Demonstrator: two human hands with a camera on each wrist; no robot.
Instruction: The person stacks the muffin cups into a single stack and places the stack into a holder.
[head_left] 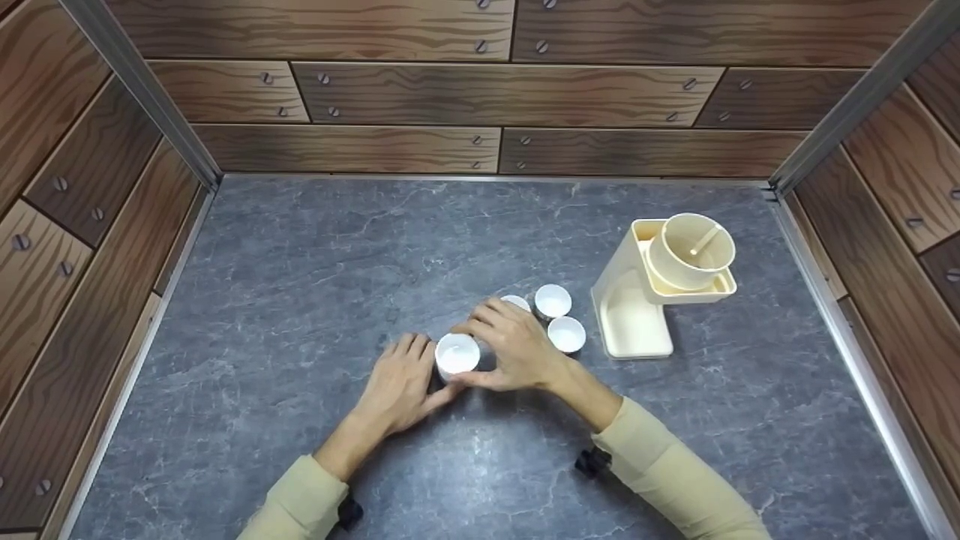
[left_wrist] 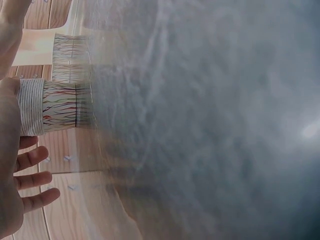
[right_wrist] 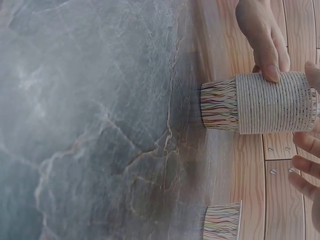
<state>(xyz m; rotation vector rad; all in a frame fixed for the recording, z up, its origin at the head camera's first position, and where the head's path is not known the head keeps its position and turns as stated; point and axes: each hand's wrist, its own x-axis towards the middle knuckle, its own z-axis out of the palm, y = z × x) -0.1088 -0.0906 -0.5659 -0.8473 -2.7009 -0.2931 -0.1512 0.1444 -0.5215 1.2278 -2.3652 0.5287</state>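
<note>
Writing: tiny dark marks run along the rims of the paper-cup stack (right_wrist: pixel 272 105), too small to read
Cup print: thin wavy lines in several colours on white, insides plain white
Stack: upright on the worktop (head_left: pixel 300 262), near its middle, between the two hands
Left hand (head_left: pixel 397 386): thumb and index finger hold the stack's side, the other fingers fairly straight
Right hand (head_left: pixel 514 349): fingers and thumb pinch the stack near its top
Worktop edges: metal strips along the sides and rear, the right one (head_left: pixel 844 337) beyond the cream stand (head_left: pixel 637 322)
Open room: bare marbled surface to the left of the left hand and behind both hands
Other cups: three just beyond the right hand, two fully seen at the mouth (head_left: pixel 553 301) (head_left: pixel 566 334), the third (head_left: pixel 515 301) partly hidden by that hand
In the way: the right forearm and those cups lie between the stack and the stand
Stand top: a cream cup (head_left: pixel 667 266) with a stick (head_left: pixel 705 238) inside
Walls: wood-plank pattern with printed screws (head_left: pixel 420 94)
</note>
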